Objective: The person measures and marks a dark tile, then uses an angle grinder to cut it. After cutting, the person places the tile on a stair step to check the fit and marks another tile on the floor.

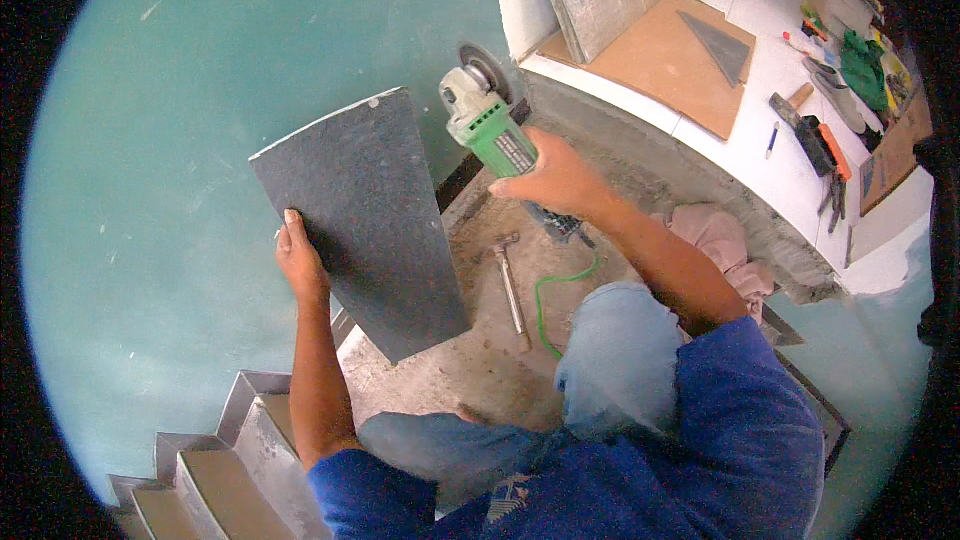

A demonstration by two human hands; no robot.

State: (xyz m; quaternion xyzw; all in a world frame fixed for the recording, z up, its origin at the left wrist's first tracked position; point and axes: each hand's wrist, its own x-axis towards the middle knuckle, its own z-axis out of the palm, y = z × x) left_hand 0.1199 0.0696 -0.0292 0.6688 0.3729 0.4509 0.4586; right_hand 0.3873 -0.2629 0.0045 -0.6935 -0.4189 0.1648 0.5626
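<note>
My left hand (302, 258) grips the left edge of a dark grey tile (365, 220), its thumb on the face and its fingers behind. The tile is held up at a slant, with a pale strip along its top edge. In my right hand (555, 178) is a green angle grinder (492, 130), fingers wrapped round its body. The grinder's disc (484, 70) points up and away, to the right of the tile and apart from it. A green cord (542, 290) trails from the grinder down past my knee. Whether the disc spins cannot be told.
A hammer (512, 295) lies on the dusty concrete floor (430, 390). Tiled steps (225, 490) descend at lower left beside a teal wall (200, 90). On the white ledge at right are cardboard (640, 70), a triangular tile piece (715, 45) and several tools. A pinkish cloth (710, 240) sits below.
</note>
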